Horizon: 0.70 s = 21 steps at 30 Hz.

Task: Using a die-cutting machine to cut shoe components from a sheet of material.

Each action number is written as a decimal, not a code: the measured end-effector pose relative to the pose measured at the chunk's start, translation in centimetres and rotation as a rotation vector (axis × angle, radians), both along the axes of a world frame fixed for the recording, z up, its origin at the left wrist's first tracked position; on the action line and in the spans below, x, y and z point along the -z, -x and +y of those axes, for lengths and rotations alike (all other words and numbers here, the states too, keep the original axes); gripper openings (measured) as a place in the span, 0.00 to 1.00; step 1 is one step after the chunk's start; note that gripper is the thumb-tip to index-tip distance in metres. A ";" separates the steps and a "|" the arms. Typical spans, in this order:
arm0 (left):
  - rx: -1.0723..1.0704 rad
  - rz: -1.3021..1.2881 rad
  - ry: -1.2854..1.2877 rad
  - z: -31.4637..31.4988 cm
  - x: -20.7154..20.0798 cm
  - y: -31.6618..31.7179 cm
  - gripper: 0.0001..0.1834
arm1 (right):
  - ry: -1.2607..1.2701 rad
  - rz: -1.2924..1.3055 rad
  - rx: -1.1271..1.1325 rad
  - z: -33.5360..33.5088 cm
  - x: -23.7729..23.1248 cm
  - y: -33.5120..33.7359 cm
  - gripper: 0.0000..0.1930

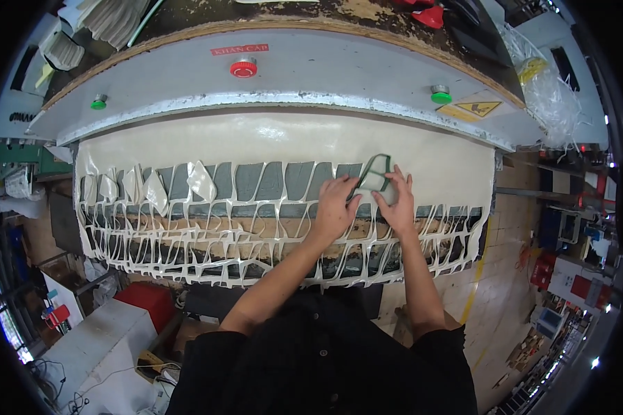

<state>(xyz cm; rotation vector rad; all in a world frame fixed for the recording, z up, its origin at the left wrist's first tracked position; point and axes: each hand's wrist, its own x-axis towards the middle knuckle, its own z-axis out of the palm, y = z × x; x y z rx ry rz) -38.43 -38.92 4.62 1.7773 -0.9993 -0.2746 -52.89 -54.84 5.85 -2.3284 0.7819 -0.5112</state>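
A small cutting die (377, 173) with dark green edges and a crossbar sits on the cream sheet (256, 135), beside the end of the row of cut-out openings. My left hand (337, 205) grips its left side, fingertips at the edge and thumb near the lower corner. On the opposite side, my right hand (397, 202) holds it with thumb and bent fingers at the edge. Cream shows through the die's frame. Toward me, the sheet is a net of thin strips (280, 207) around openings. Several loose cut pieces (201, 181) lie at the left.
Beyond the sheet runs the grey press beam (339, 66), with a red stop button (243, 67) and green buttons (441, 95) at its sides. Clear plastic wrap (543, 83) hangs at the far right. A grey cabinet (111, 346) stands at lower left.
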 end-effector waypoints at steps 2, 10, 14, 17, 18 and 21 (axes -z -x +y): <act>-0.054 -0.040 -0.025 0.5 0.0 1.3 0.14 | -0.046 0.020 -0.052 0.2 0.0 0.6 0.30; -0.028 -0.065 0.043 1.3 0.1 1.3 0.10 | 0.015 -0.006 -0.092 -0.2 -0.1 0.9 0.28; -0.022 -0.084 0.016 1.4 0.1 1.2 0.10 | 0.037 0.006 -0.114 -0.4 -0.1 0.8 0.28; -0.021 -0.085 0.006 1.3 0.1 1.0 0.11 | 0.034 0.011 -0.131 -0.5 -0.1 0.6 0.28; -0.024 -0.087 0.006 1.3 0.1 0.9 0.11 | 0.035 0.009 -0.134 -0.5 -0.2 0.5 0.28; -0.023 -0.082 0.018 0.5 0.1 0.3 0.11 | 0.048 -0.009 -0.125 -1.2 -0.3 0.2 0.28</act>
